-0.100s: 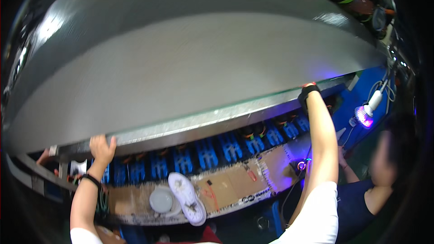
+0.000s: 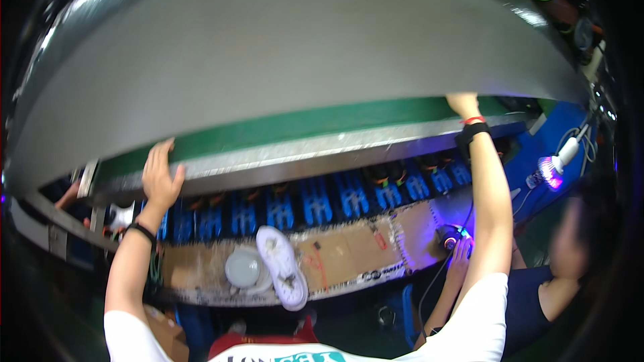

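A big grey metal cover [image 2: 302, 33] spreads across the upper view, with a strip of green belt [image 2: 302, 117] under its lower edge. My left hand [image 2: 161, 177] lies over the metal rail [image 2: 282, 154], fingers stretched out and tips close to the cover's edge. Farther right, my right hand [image 2: 464, 104] is closed at that same edge; its fingertips are hidden. Below the rail a white shoe [image 2: 274, 251] lies tilted on a cardboard-topped shelf [image 2: 349, 251], beside a round grey-lidded container [image 2: 242, 271].
Several blue shoe-shaped holders [image 2: 315, 204] stand in a row under the rail. A red-handled tool [image 2: 380, 240] lies on the cardboard. At right are a lit purple lamp [image 2: 551, 171] and another person [image 2: 537, 302]. Another person's hand [image 2: 460, 255] touches a dark device with a glowing ring.
The cover's lower edge has risen away from the rail, baring a wider strip of green belt. Both my hands have moved up, the left one's fingers straighter.
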### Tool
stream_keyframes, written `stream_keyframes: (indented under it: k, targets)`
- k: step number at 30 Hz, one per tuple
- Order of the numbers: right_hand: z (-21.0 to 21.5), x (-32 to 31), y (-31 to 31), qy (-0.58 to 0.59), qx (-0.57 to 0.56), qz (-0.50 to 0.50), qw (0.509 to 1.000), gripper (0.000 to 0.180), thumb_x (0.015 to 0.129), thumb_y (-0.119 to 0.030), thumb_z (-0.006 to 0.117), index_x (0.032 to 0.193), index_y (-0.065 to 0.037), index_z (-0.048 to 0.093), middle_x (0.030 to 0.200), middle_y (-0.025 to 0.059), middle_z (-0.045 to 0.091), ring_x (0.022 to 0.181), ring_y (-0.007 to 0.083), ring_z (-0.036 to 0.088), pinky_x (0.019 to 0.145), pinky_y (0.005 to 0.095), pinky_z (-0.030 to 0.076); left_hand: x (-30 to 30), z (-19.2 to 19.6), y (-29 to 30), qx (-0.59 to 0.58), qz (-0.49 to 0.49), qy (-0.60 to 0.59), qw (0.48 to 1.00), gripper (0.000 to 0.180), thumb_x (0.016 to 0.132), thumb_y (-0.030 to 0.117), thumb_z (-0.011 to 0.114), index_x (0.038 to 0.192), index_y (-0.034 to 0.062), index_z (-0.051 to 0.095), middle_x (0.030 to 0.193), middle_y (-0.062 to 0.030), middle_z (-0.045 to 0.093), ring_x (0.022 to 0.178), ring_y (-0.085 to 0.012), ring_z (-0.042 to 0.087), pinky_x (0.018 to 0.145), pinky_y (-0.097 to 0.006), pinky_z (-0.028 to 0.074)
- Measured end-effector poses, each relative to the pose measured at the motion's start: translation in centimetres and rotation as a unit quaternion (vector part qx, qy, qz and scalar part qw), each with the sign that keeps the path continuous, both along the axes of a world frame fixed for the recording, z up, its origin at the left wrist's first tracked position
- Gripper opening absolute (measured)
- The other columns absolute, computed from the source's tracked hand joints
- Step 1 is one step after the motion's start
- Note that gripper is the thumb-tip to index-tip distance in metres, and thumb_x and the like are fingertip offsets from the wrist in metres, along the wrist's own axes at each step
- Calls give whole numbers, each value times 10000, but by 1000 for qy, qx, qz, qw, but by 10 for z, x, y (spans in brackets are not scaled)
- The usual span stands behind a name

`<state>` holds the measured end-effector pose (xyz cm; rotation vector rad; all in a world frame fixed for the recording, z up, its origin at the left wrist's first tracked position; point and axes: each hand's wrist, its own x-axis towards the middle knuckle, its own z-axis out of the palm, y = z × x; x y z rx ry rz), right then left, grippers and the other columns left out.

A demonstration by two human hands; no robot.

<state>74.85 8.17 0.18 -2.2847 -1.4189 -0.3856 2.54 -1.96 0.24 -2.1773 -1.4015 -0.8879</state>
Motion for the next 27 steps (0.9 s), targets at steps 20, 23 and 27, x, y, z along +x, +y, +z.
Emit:
stream_keyframes:
  k: [20,23,27]
  targets:
    - [-222,-465,-315,162,-70,383,907,190,710,-246,716,832,-105,680,973,85,598,977,275,508,889,474,299,-70,-140,-229,-155,-77,-65,983,756,743,297,652,1345,29,279,1353,-179,306,1304,-379,222,1071,-571,112]
    - [-237,-484,-330,167,-100,325,925,236,696,-227,724,892,-107,668,1000,89,600,980,285,517,868,452,313,-117,-187,-285,-268,10,-132,954,839,698,256,699,1348,-15,243,1320,-221,293,1250,-409,248,1061,-530,164]
    - [-245,-495,-334,132,-124,231,956,234,655,-203,753,855,-128,659,922,79,573,941,285,519,841,433,331,-176,-211,-323,-266,113,-196,937,725,700,204,706,1270,-18,317,1250,-202,335,1179,-395,309,1008,-502,231]
